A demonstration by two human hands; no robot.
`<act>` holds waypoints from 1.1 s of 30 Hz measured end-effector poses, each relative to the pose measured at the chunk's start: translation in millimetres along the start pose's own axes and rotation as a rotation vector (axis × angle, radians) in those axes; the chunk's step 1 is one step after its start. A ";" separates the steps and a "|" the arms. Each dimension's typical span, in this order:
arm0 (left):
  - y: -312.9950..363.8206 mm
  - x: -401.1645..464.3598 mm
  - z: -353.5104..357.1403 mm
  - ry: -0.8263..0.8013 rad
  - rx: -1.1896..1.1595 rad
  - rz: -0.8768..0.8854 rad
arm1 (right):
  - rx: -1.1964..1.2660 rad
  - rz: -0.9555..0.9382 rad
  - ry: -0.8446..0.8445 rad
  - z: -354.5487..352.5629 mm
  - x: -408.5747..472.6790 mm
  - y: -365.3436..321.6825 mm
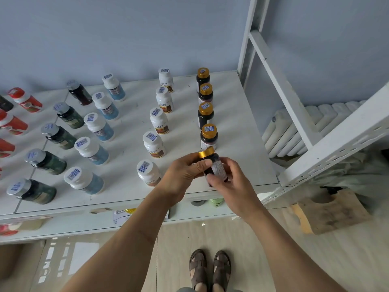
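A small dark bottle with a white label [217, 168] is held in both hands above the flat white shelf top [242, 123], close to its front right corner. The left hand [183, 175] is wrapped round the top end, by the shiny gold cap [206, 153]. The right hand [230, 183] is curled round the lower part. So the hands are close together, both clamped on the one bottle.

The bottle is tipped. Its cap is pointed up and toward the back edge, and its bottom down toward the front edge. A row of four dark bottles with gold caps [208, 137] is stood along the right edge, just behind the hands. A bare spot is seen at the front end of that row, under the held bottle. The bottle would likely need to be turned upright to be set there. The right hand is nearer the right edge.
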State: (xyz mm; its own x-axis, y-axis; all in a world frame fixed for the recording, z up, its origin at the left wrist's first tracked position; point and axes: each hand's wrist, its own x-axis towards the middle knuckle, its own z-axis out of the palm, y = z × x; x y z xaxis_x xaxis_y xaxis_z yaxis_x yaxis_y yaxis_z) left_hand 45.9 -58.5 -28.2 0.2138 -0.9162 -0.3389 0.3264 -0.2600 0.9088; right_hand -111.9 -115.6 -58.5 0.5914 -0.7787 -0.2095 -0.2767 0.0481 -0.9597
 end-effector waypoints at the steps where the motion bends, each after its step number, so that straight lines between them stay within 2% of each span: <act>1: 0.0 0.8 -0.6 -0.007 0.009 0.000 | 0.021 0.016 -0.023 -1.4 -0.2 -0.4; 11: 1.6 7.7 -4.3 -0.007 0.150 -0.046 | -0.086 -0.003 -0.067 -10.5 14.8 3.9; 13: 4.7 8.5 -5.0 -0.006 0.213 -0.028 | -0.112 -0.011 -0.052 -10.6 21.6 4.6; 17: 6.1 9.2 -9.5 0.051 0.481 0.019 | -0.138 0.018 -0.045 -7.6 30.1 8.7; 22: 10.0 5.5 -10.2 0.140 0.482 0.096 | -0.274 -0.006 -0.074 -3.5 35.4 4.6; 25: 15.7 9.2 -10.5 0.259 0.489 0.148 | -0.197 0.065 -0.159 -21.3 35.6 0.4; 28: 22.5 18.7 -8.0 0.319 0.452 0.144 | -0.012 0.068 -0.073 -47.8 43.4 -11.7; 30: 25.6 30.5 -6.0 0.338 0.451 0.096 | -0.103 0.037 -0.001 -54.9 63.1 -13.4; 33: 26.8 47.6 -4.1 0.322 0.454 0.051 | -0.360 0.031 -0.086 -48.0 98.3 -12.5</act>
State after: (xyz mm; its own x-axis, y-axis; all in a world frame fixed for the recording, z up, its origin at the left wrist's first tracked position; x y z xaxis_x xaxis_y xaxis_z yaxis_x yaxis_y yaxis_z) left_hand 68.6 -107.8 -21.0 0.5123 -0.8105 -0.2840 -0.1060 -0.3878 0.9156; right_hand -86.7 -222.8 -58.1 0.6354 -0.7245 -0.2671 -0.5351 -0.1638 -0.8287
